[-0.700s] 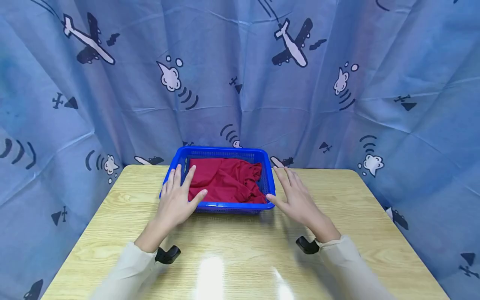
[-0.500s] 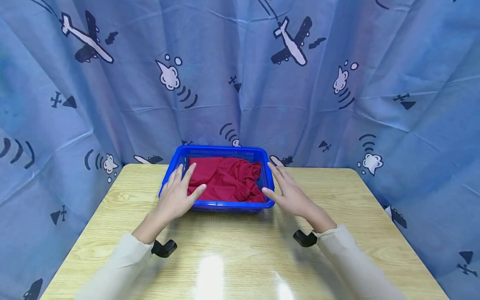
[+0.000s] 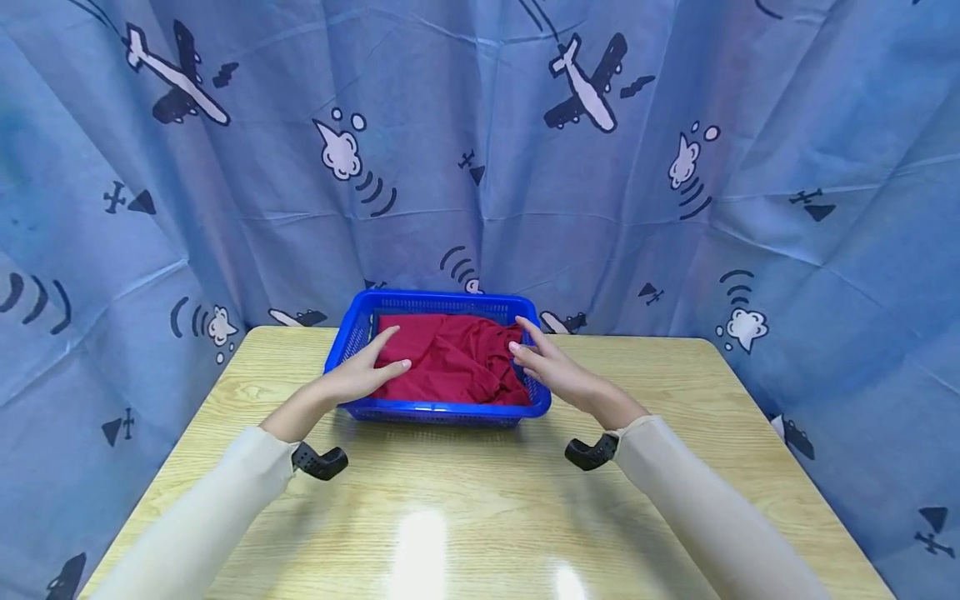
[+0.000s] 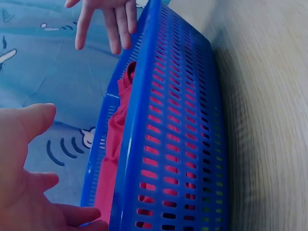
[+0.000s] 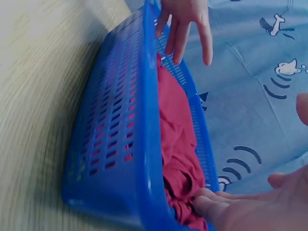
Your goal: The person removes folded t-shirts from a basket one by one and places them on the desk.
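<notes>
A red cloth [image 3: 442,358] lies in a blue plastic basket [image 3: 450,408], flatter at its left and bunched up at its right. Over the basket's left end hovers my left hand [image 3: 358,375], fingers extended and thumb spread apart. My right hand [image 3: 562,377] reaches over the right end, its fingers also extended and the thumb apart. In the right wrist view, fingertips [image 5: 207,202] of that hand are at the bunched end of the cloth; whether they touch it I cannot tell. Neither hand grips anything. The basket's perforated front wall [image 4: 168,144] shows in the left wrist view.
The basket stands near the back edge of a light wooden table [image 3: 480,492]. A blue curtain [image 3: 480,150] printed with planes hangs behind and at both sides. Black wrist mounts [image 3: 321,461] stick out from both cream sleeves [image 3: 217,508].
Both hands have turned from palms down towards facing each other. The right hand has moved left, over the basket's right rim. The basket and the cloth stay in place.
</notes>
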Tool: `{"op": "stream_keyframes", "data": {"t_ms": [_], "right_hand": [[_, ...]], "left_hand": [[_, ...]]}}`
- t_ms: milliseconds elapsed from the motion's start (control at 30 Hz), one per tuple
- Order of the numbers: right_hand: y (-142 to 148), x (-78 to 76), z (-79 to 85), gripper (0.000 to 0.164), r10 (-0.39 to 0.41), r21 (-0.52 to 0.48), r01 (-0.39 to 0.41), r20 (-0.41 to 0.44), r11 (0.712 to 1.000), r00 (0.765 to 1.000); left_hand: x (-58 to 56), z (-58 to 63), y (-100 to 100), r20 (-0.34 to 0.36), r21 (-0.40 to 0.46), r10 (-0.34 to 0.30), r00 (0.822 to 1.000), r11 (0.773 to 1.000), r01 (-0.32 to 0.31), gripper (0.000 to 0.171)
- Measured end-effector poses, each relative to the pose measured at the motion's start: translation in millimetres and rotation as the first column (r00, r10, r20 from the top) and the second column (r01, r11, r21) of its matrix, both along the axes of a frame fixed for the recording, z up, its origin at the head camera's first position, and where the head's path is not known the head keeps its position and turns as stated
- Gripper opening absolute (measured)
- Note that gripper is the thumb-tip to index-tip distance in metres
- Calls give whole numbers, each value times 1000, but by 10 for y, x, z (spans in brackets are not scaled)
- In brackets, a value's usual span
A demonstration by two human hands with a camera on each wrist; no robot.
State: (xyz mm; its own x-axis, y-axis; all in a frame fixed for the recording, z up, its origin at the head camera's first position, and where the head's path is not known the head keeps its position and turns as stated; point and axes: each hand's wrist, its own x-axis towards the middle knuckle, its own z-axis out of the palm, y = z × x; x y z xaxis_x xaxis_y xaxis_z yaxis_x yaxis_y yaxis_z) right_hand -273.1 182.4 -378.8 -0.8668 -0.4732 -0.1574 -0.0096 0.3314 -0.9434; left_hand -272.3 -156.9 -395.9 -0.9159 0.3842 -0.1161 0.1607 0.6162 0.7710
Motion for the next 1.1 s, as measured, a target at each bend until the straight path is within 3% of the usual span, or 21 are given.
{"op": "stream_keyframes", "data": {"t_ms": [67,167,367,600,800,933,1100], "right_hand": [[-49,-40,1,71,-21,-64,27,88,998,996],[-116,-99,-25,74,-68,-84,83,166,993,984],[-216,-167,-136,83,-110,-57,129,256,990,960],[-286,-195,-145,89,-124,-2,129,265,992,956],[-339,-200,-188,91,-196,19,199,299,980,934],[-351,-214,-226,90,-229,-30,252,318,967,920],[-369,-249,-241,88,-231,-60,263,317,963,920]], "left_hand": [[-50,3,-1,56,26,-2,998,1000,0,79],[-113,-17,-3,117,34,28,993,999,-32,79],[-141,-88,-10,139,-34,43,989,999,-39,80],[-187,-134,18,124,-61,44,991,997,-37,79],[-241,-160,21,125,-67,49,991,997,-41,75],[-283,-173,33,101,-40,86,991,996,-82,71],[-321,-170,63,94,19,137,986,990,-139,66]]}}
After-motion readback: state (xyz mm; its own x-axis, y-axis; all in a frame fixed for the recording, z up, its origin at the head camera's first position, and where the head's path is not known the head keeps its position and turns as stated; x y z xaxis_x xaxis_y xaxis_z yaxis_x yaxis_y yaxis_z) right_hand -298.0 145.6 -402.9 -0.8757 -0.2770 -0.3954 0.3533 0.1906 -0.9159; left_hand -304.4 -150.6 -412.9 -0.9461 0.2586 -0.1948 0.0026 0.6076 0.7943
